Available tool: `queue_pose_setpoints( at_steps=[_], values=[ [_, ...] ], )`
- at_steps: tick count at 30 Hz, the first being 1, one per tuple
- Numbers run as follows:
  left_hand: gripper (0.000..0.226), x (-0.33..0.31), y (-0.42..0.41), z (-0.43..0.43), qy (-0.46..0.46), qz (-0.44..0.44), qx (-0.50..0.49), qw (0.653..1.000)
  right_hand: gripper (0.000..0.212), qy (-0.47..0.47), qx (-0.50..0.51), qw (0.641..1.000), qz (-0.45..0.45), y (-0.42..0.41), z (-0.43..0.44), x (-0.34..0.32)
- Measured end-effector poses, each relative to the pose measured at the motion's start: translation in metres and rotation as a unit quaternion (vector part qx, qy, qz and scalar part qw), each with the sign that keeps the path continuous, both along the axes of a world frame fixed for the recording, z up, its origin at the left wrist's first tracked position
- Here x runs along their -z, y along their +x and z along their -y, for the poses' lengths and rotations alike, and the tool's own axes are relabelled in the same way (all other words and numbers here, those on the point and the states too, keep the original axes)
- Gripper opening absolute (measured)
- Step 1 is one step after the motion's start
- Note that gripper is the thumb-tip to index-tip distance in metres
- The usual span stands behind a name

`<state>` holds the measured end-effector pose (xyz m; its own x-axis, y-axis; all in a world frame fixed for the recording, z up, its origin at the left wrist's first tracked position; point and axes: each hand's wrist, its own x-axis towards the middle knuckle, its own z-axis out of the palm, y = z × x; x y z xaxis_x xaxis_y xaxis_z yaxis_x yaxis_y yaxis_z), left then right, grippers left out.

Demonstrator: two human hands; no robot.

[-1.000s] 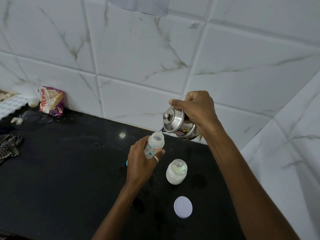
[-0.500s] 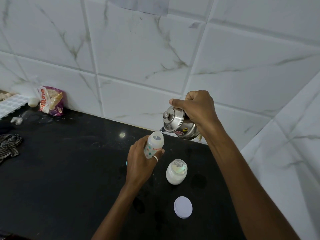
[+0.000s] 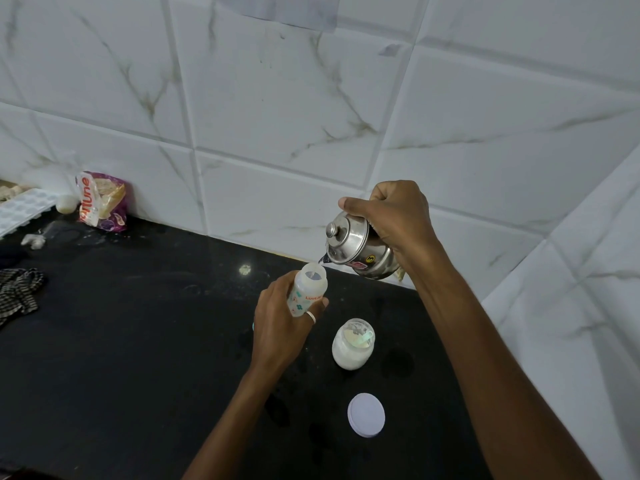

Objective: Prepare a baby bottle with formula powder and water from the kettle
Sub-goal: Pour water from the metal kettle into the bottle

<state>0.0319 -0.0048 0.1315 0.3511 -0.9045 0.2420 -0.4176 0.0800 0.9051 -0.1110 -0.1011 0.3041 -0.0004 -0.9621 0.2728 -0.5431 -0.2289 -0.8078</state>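
My left hand [image 3: 280,325] grips a small translucent baby bottle [image 3: 308,289] with printed marks, open at the top and tilted slightly right. My right hand [image 3: 394,216] holds a small steel kettle [image 3: 356,247] by its handle, tipped left so its spout sits just above the bottle's mouth. A thin stream of water runs from the spout into the bottle. An open glass jar of white formula powder [image 3: 352,344] stands on the black counter [image 3: 121,358] just right of my left hand. Its white lid [image 3: 366,414] lies flat nearer to me.
A purple and white snack packet [image 3: 100,202] leans on the tiled wall at the back left, beside a white tray [image 3: 20,209]. A checked cloth [image 3: 17,292] lies at the counter's left edge. Tiled walls meet in a corner at the right.
The kettle has tipped a little further and water now runs into the bottle. Both hands stay in nearly the same place.
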Motion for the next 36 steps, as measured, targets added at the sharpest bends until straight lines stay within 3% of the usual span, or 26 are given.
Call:
queue_pose_setpoints(
  at_steps=[36],
  values=[
    [0.057,-0.0001,-0.0012,-0.0013,-0.007,0.009,-0.004,1.0,0.054,-0.007,0.001,1.0,-0.01,-0.0012,-0.001,-0.0042]
  ],
)
